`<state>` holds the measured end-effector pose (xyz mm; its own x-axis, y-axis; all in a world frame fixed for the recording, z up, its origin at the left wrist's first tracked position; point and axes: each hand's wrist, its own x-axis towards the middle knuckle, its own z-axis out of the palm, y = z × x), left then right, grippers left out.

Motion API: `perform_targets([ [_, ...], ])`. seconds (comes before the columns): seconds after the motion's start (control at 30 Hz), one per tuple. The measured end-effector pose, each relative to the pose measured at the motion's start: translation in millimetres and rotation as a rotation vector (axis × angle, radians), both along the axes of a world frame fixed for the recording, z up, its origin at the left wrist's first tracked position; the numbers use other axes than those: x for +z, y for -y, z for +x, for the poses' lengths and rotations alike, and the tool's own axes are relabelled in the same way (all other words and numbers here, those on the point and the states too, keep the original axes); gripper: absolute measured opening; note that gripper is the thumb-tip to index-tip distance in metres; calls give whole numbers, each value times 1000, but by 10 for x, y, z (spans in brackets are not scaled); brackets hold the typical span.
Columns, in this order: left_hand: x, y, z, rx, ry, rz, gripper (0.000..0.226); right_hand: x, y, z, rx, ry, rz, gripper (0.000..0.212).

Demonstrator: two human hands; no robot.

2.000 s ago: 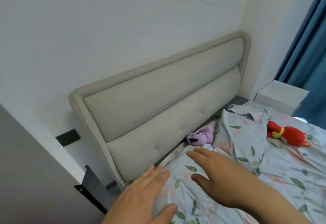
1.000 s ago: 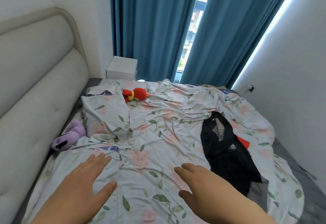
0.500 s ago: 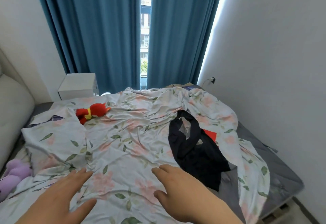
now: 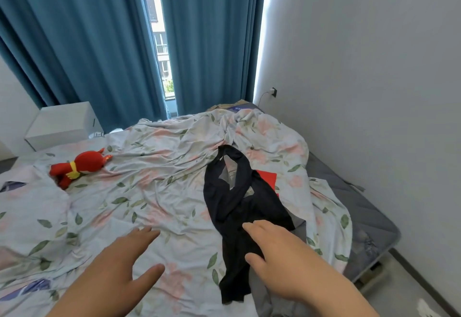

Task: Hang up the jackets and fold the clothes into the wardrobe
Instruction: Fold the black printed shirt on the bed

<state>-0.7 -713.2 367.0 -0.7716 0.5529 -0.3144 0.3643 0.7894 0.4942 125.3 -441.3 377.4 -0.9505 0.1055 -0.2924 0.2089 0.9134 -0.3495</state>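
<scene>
Noted dark navy limp garment [image 4: 232, 202] lying on floral-print duvet [image 4: 149, 192], long axis running from near bed edge away toward blue curtains [image 4: 87, 42]. My right hand [image 4: 282, 262] nearer, over its near end, fingers spread, gripping nothing; contact unclear. Left hand [image 4: 119, 266] off to side over duvet, fingers loosely spread. Flat red piece [image 4: 268, 177] part-hidden beneath garment. Jacket or top: couldn't tell. Wardrobe out of frame.

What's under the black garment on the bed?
The garment lies on the floral duvet; a red item pokes out at its right edge, grey cloth lower right. Their extent beneath is covered.
</scene>
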Motion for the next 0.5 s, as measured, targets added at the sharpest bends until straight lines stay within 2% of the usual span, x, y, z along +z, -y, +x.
perform_targets([
  [0.2, -52, -201, -21, -54, 10, -22, 104, -43, -131, 12, -44, 15, -36, 61],
  [0.33, -125, -168, -40, -43, 12, 3, 68, -116, -45, -54, -96, 39, -64, 61],
  [0.5, -379, -135, -195, -42, 35, 28, 64, -208, 23, -153, -153, 64, -34, 60],
])
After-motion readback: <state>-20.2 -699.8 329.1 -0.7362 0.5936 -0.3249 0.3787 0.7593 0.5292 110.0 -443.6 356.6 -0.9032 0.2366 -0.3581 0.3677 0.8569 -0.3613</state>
